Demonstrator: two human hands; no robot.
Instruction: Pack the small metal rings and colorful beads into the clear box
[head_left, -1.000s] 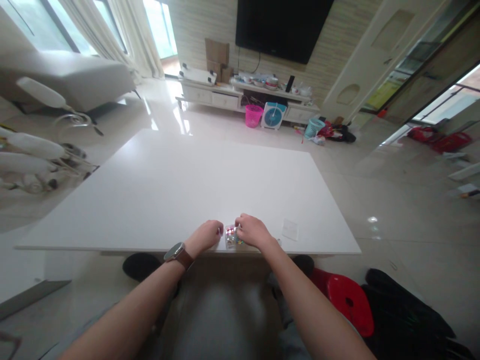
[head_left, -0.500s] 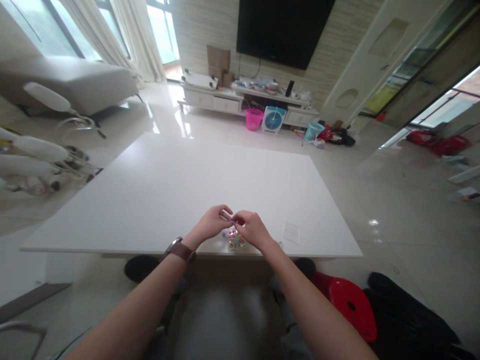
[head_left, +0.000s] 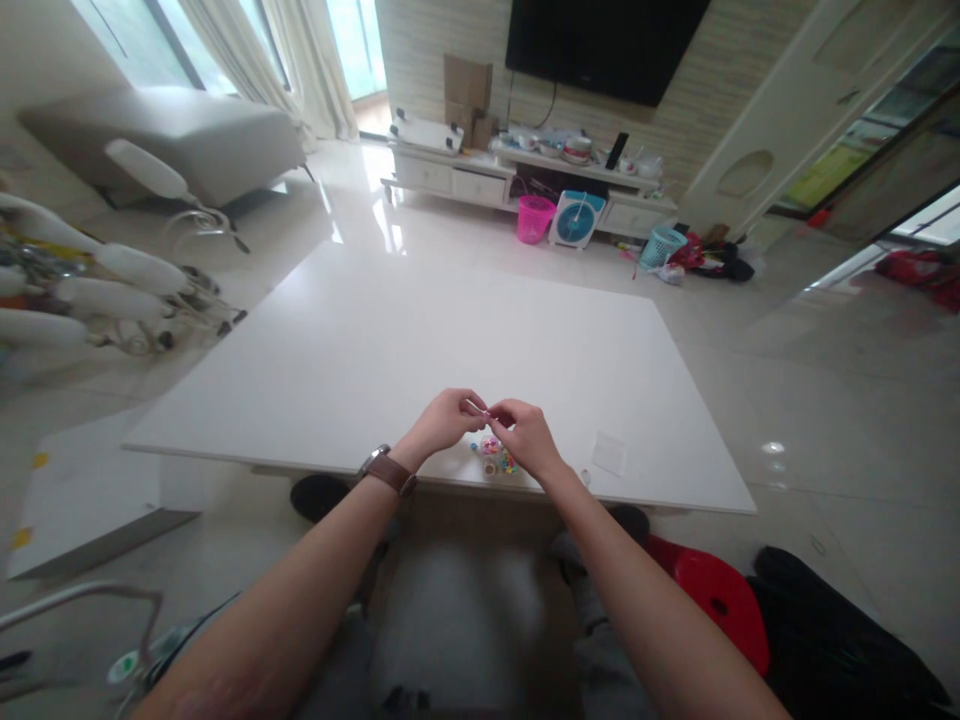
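Observation:
Close together over the near edge of the white table (head_left: 420,350), my left hand (head_left: 450,420) and my right hand (head_left: 523,430) meet at their fingertips. Both are closed in a pinch. A tiny pinkish-purple piece (head_left: 486,414), likely a bead, shows between them. A thin pale line shows by the left fingers; what that hand grips is too small to name. Just below the hands sits a clear container of colourful beads (head_left: 495,450), partly covered by the right hand. A brown-strapped watch (head_left: 388,468) is on my left wrist.
To the right on the table lie a clear flat square (head_left: 608,453) and a small round clear piece (head_left: 586,477). A red stool (head_left: 720,600) stands at the right beside a black bag-like heap (head_left: 832,640). White folded chairs (head_left: 120,290) stand at the left.
The view has shifted, so the room and table appear farther right and slightly higher. My hands keep the same pinch over the beads, fingertips still together.

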